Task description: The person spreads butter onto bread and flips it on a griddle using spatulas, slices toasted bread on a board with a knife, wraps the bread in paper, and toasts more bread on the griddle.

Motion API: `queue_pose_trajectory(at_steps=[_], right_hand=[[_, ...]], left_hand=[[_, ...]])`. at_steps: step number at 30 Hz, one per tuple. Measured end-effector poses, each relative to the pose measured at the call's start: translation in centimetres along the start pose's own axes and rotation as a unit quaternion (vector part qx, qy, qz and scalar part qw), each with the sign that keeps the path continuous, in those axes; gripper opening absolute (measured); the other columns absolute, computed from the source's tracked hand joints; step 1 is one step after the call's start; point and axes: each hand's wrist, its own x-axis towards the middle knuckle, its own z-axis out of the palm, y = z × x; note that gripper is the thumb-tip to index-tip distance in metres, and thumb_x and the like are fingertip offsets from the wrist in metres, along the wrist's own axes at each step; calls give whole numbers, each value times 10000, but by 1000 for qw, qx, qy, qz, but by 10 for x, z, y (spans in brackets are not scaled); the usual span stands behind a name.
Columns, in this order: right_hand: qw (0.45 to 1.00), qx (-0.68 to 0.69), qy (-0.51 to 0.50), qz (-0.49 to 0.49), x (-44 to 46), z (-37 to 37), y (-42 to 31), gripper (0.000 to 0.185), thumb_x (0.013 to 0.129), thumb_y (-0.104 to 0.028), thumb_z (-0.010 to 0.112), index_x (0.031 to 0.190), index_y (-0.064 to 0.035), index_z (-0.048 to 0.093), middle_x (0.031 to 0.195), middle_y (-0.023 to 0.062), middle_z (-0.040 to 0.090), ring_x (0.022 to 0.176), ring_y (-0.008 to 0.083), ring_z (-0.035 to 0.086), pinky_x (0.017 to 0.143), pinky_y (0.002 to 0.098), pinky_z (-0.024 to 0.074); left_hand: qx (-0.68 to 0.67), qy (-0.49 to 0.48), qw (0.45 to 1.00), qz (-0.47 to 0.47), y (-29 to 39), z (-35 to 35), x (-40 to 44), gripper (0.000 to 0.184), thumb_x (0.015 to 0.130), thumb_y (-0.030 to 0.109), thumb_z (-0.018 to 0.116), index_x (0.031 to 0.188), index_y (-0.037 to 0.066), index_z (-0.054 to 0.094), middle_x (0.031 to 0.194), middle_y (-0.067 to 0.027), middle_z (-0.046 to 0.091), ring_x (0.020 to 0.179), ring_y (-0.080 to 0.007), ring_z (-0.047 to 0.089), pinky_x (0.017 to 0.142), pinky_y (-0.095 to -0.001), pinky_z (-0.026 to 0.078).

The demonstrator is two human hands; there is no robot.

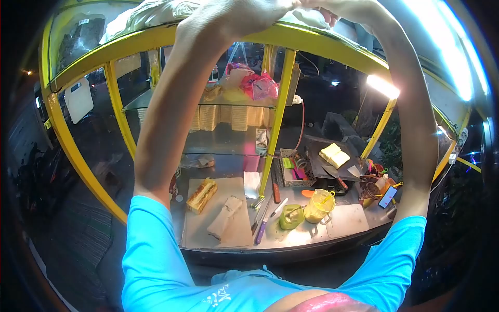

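Both my arms reach up to the yellow top rail of a food cart. My left hand (247, 16) is at the upper edge, its fingers partly cut off by the frame. Close beside it, my right hand (332, 11) has curled fingers; what they hold, if anything, is hidden. White plastic (307, 18) lies just under the hands, and a white bundle (148, 21) rests on the top shelf to the left. Below, a filled toasted bread loaf (202, 196) and a paper-wrapped item (225, 217) lie on a brown board (189, 236).
On the counter are a purple-handled knife (261, 232), a green container (291, 217) and a yellow tub (318, 206). Bread (334, 155) sits on a dark griddle (317, 143). A lit tube lamp (383, 87) is at right. Bread stacks (239, 118) fill the glass case behind a yellow post (278, 125).
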Motion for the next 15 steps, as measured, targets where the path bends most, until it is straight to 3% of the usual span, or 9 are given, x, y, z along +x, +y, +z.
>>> queue_pose_trajectory(at_steps=[1,3,9,11,13,14,15], right_hand=[[1000,-2,0,2,3,-1,6,198,831,-210,677,903,-36,739,706,57,670,607,128,585,566,290,471],[999,37,19,-35,4,-2,19,155,845,-176,662,832,-33,721,656,50,637,575,114,566,526,275,461],[987,147,27,-55,23,-2,54,171,867,-129,631,721,-42,647,610,40,592,517,102,542,463,263,446],[983,175,38,-33,19,-3,61,138,883,-118,616,772,-42,646,655,41,609,545,108,567,495,258,476],[947,311,18,-80,12,-3,66,112,892,-122,608,852,-31,660,740,52,644,592,116,591,537,257,500],[947,311,18,-79,9,-2,67,112,892,-122,608,852,-31,660,740,52,644,592,116,591,537,257,500],[944,317,-4,-93,4,-3,67,118,893,-130,610,886,-25,665,774,58,654,613,116,598,559,248,504]], left_hand=[[-3,1,1000,0,6,-5,0,357,912,318,596,1092,10,614,1036,-240,637,1018,-363,606,897,-406,460],[-13,-55,991,-118,22,-19,0,383,911,360,589,1056,10,640,1001,-238,657,990,-356,629,884,-415,476],[-2,-176,968,-179,29,-16,12,420,913,406,568,949,8,698,923,-223,692,900,-350,673,801,-426,517],[4,-180,971,-154,28,-12,17,407,920,410,553,965,34,705,944,-212,694,920,-354,668,815,-424,515],[-39,-185,972,-137,32,-8,25,404,930,421,516,1042,72,687,994,-206,687,947,-355,659,840,-426,509],[-72,-158,983,-61,13,16,35,417,937,441,482,1136,116,652,1057,-199,676,986,-356,644,864,-433,502],[-73,-157,983,-60,16,14,35,417,937,441,482,1136,116,652,1057,-199,676,986,-356,644,864,-433,502]])
